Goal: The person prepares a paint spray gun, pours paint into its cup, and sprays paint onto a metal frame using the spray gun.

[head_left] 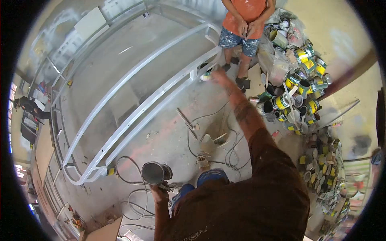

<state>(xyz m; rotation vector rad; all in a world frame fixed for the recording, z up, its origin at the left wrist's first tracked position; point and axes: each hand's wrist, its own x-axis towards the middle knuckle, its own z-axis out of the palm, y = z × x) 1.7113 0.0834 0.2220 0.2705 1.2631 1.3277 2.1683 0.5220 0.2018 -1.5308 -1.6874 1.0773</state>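
My left hand [160, 193] is closed round the handle of a spray gun [164, 186], low in the view. On top of the gun sits a round dark cup [152, 172], with a second round part beside it. My right arm reaches up and forward, and my right hand [218, 75] is near the far end of a silver metal frame [140, 107]. A paint can [206, 75] stands under the frame, just left of that hand. The fingers of my right hand are too small and blurred to make out.
A person in an orange shirt [246, 9] stands ahead, hands together. Used paint cans [292, 80] are heaped at the right, with more behind. Hoses [134, 182] loop over the floor. Another person [30, 106] is at the far left.
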